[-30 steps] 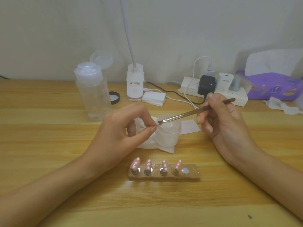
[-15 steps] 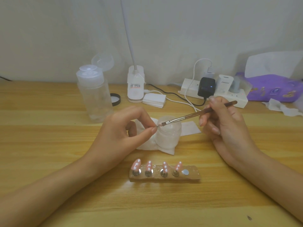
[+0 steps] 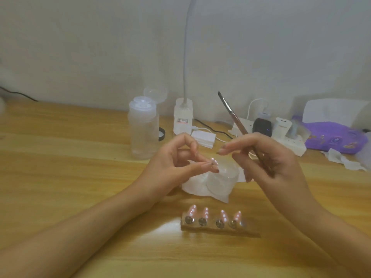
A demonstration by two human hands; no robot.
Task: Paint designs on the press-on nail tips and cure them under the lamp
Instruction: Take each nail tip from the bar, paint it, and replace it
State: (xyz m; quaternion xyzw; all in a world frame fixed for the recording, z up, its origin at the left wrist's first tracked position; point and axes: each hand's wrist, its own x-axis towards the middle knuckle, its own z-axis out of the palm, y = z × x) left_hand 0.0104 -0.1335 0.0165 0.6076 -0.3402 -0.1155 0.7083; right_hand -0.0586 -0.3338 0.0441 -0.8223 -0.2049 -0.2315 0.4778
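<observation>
My left hand (image 3: 172, 167) pinches a small pink nail tip (image 3: 214, 161) with white dots between thumb and fingertips, just above a frosted jar (image 3: 222, 179). My right hand (image 3: 269, 163) grips a thin brush (image 3: 234, 117) that points up and to the left, bristles in the air, with the forefinger stretched toward the left hand. A wooden holder (image 3: 218, 229) near the table's front carries several pink dotted nail tips on metal studs. The white gooseneck lamp (image 3: 183, 119) stands at the back by the wall.
A clear flip-top bottle (image 3: 143, 129) stands left of the lamp. A white tissue (image 3: 196, 187) lies under the jar. A power strip (image 3: 285, 135) with plugs and cables, a purple pouch (image 3: 335, 137) and crumpled tissue (image 3: 341, 159) sit at the back right.
My right hand has swung the brush from lying across the jar to pointing upward, away from the nail tip. The left hand still pinches the tip. The camera has tilted upward.
</observation>
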